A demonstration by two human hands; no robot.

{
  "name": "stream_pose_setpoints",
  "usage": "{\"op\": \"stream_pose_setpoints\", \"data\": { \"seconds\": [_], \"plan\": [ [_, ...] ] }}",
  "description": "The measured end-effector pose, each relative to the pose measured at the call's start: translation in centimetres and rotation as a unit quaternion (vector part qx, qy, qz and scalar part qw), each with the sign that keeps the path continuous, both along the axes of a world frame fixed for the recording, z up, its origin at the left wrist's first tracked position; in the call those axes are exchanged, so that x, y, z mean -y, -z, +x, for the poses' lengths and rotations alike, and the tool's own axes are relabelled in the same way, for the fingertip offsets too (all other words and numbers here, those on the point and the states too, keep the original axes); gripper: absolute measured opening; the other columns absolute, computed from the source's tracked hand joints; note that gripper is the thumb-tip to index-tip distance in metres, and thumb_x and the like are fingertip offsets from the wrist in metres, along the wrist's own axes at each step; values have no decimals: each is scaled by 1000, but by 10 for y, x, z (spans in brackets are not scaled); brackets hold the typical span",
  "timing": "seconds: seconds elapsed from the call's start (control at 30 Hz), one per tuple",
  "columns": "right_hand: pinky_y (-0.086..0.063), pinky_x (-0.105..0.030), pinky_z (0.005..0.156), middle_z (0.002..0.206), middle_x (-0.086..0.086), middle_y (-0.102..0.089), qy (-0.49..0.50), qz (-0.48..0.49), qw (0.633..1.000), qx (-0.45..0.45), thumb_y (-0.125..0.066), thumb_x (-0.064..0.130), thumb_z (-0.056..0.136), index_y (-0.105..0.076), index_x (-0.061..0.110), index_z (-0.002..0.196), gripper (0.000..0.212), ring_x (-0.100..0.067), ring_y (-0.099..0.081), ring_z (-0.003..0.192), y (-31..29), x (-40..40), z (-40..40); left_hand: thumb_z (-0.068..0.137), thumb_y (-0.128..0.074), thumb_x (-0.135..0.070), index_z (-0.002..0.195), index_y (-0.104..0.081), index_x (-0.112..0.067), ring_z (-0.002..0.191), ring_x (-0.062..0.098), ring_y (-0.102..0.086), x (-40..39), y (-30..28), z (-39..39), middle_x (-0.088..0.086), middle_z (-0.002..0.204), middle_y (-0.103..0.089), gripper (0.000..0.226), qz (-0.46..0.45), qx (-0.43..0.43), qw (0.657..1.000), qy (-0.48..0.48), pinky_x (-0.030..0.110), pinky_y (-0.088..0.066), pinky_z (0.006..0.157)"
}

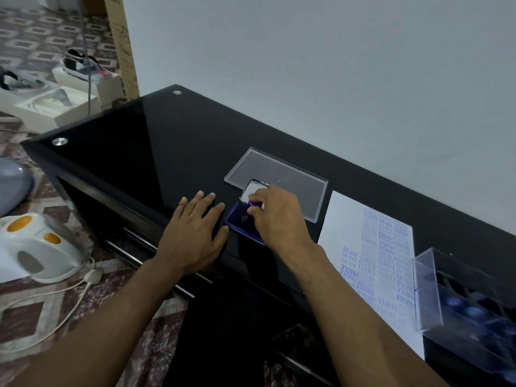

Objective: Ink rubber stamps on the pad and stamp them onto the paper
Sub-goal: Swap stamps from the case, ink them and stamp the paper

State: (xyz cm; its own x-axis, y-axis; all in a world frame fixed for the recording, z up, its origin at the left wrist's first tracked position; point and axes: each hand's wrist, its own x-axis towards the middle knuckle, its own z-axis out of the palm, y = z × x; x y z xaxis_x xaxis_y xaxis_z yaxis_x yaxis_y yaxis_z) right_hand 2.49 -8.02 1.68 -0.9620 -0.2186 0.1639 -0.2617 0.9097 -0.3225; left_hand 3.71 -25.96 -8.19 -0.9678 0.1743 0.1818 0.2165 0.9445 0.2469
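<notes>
A blue ink pad point(239, 219) lies open on the black glass table point(145, 152), its lid point(249, 191) raised behind it. My right hand point(275, 216) pinches a small purple stamp point(255, 204) at the pad's far edge, over the ink. My left hand point(195, 230) lies flat on the glass just left of the pad, its fingers straight and touching the pad's side. A white sheet of paper point(371, 255) covered with several blue stamped words lies to the right of my right forearm.
A clear plastic lid point(282, 174) lies flat behind the pad. A clear box point(469, 308) holding several blue stamps stands at the right edge. A white wall runs behind the table. An electric kettle point(33, 247), cables and shoe boxes sit on the floor to the left.
</notes>
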Motion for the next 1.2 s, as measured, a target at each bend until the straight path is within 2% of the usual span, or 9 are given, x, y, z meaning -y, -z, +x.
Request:
{"op": "stream_pose_setpoints", "data": {
  "seconds": [0.1,0.33,0.47,0.57,0.67,0.73,0.83,1.0,1.2],
  "plan": [
    [-33,-12,74,106,1,-67,7,-5,1000,-7,-64,20,93,-73,20,110,18,-5,-49,82,0,0,-1,94,-16,-62,150,-44,-21,153,25,-19,-1,1,0,7,161,-34,75,-1,-4,1000,-1,51,-14,125],
    [-51,-20,76,98,5,-66,18,-36,999,-3,-69,15,84,-70,20,89,8,-6,-55,83,1,1,-1,95,-17,-61,149,-45,-21,153,25,-20,-1,3,0,7,161,-35,73,-1,-10,1000,-3,52,-15,124],
    [-40,-17,80,106,2,-68,17,-17,1000,11,-67,19,90,-73,20,106,17,-10,-59,92,-1,2,-3,95,-18,-61,149,-45,-21,153,25,-21,-1,3,0,7,160,-36,72,0,-12,1000,-4,52,-16,124],
    [-40,-19,83,110,1,-68,10,15,1000,21,-66,23,92,-72,21,112,21,-14,-61,100,-3,2,-4,96,-19,-61,148,-46,-21,153,25,-22,-2,3,0,7,160,-37,71,2,-14,1000,-4,52,-17,124],
    [-48,-23,87,106,1,-69,21,-7,1000,16,-68,22,90,-73,20,108,19,-14,-63,97,-2,2,-3,95,-19,-61,149,-46,-21,153,25,-21,-1,3,0,7,160,-36,72,2,-13,1000,-5,51,-15,124],
    [-52,-24,83,101,2,-70,28,-29,999,5,-70,21,86,-74,21,102,16,-12,-63,90,0,1,-3,95,-18,-61,149,-45,-22,153,24,-20,-1,3,0,7,161,-35,73,2,-12,1000,-5,51,-14,125],
    [-48,-20,79,101,3,-70,29,-38,999,6,-71,20,86,-74,21,100,14,-10,-63,89,2,1,-4,95,-17,-62,150,-44,-22,154,24,-18,-1,3,0,6,162,-33,74,-1,-11,1000,-5,50,-13,125],
    [-46,-22,86,106,1,-70,20,-34,999,16,-70,19,89,-74,19,106,18,-12,-63,97,1,0,-3,94,-15,-63,151,-43,-22,154,24,-17,-2,2,0,6,162,-33,75,0,-9,1000,-6,50,-12,125],
    [-49,-21,83,103,3,-70,27,-42,999,13,-72,21,86,-73,20,101,15,-10,-63,91,3,0,-4,95,-16,-62,150,-44,-22,153,24,-19,-1,3,1,7,161,-34,74,-4,-11,1000,-6,51,-14,125]
  ]
}}
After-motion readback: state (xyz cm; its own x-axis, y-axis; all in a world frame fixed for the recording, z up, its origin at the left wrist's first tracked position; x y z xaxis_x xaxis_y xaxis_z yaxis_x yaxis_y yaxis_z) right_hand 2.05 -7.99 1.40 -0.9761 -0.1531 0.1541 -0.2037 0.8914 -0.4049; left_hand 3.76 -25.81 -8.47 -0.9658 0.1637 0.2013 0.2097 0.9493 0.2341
